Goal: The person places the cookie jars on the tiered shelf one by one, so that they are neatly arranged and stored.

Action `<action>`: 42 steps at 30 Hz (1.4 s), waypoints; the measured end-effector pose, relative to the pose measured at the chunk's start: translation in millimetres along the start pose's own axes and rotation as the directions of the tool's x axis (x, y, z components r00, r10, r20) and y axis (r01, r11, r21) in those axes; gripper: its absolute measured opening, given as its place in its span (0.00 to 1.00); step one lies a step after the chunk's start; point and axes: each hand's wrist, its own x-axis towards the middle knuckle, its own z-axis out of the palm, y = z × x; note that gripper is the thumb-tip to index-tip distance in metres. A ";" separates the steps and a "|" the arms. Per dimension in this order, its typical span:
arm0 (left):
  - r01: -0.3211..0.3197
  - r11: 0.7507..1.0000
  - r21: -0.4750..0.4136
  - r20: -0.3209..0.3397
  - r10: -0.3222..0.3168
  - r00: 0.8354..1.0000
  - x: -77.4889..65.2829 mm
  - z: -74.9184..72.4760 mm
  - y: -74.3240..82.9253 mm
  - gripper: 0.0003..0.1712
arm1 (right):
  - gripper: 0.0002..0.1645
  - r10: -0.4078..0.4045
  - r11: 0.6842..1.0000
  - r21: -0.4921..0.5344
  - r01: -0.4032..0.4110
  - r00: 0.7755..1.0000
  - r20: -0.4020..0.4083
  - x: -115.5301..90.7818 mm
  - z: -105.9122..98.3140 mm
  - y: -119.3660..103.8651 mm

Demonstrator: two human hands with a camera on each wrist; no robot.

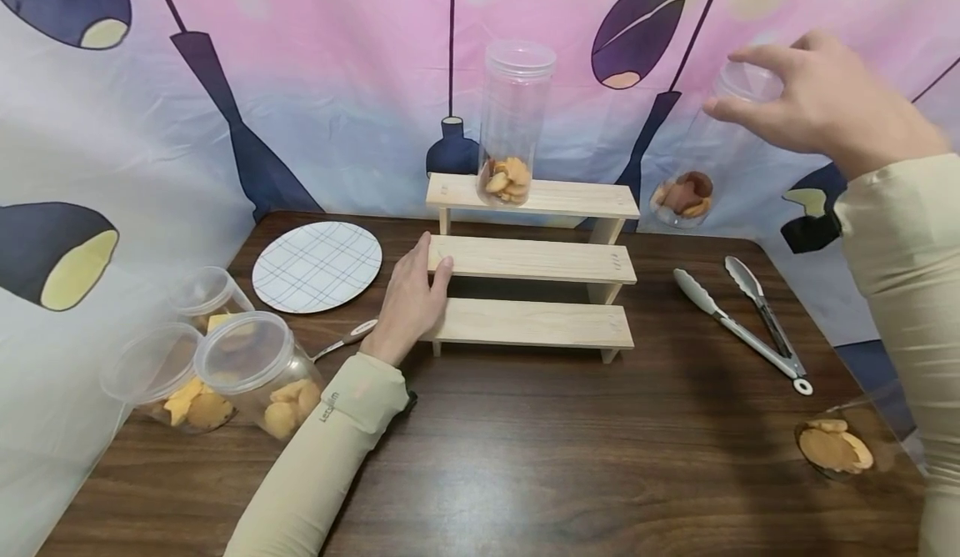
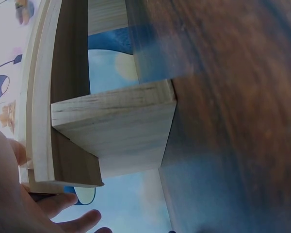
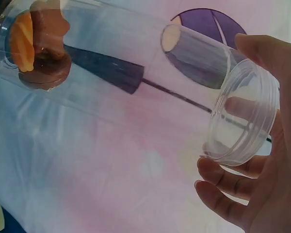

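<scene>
High on the right, my right hand [image 1: 832,98] grips a tall clear plastic jar [image 3: 136,92] by its lidded top. Brown and orange cookies [image 1: 684,197] lie at the bottom of this jar, which hangs in the air right of the three-step wooden shelf [image 1: 532,258]. My left hand [image 1: 411,303] holds the left end of the shelf's middle step, thumb on top, other fingers around the end. In the left wrist view, those fingers [image 2: 80,223] show beyond the board's edge. Another tall jar [image 1: 517,115] with cookies stands on the top step, toward its left.
Several clear jars [image 1: 247,357] with cookies stand at the left, near a checked round plate [image 1: 317,267] and a utensil handle [image 1: 358,332]. Metal tongs [image 1: 750,323] lie on the right of the brown table [image 1: 525,457]. Another cookie jar [image 1: 836,447] stands at the right edge.
</scene>
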 end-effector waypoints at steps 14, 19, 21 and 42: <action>-0.002 1.000 0.008 -0.008 0.002 1.000 -0.5 -1.1 -2.3 0.39 | 0.49 -0.116 0.993 0.003 0.116 0.992 -0.047 18.4 -13.2 -49.0; 0.004 1.000 0.010 0.000 -0.004 1.000 -1.9 -1.3 -2.3 0.40 | 0.50 -0.127 0.992 0.014 0.128 0.991 -0.052 23.5 -8.3 -64.7; 0.003 1.000 0.008 -0.003 -0.003 1.000 -1.9 -1.6 -1.8 0.40 | 0.50 -0.135 0.990 0.029 0.137 0.989 -0.058 25.3 -6.8 -70.3; 0.001 1.000 0.019 -0.019 0.000 1.000 0.3 3.4 -6.2 0.39 | 0.50 -0.183 0.978 0.097 0.184 0.983 -0.016 47.9 23.6 -101.6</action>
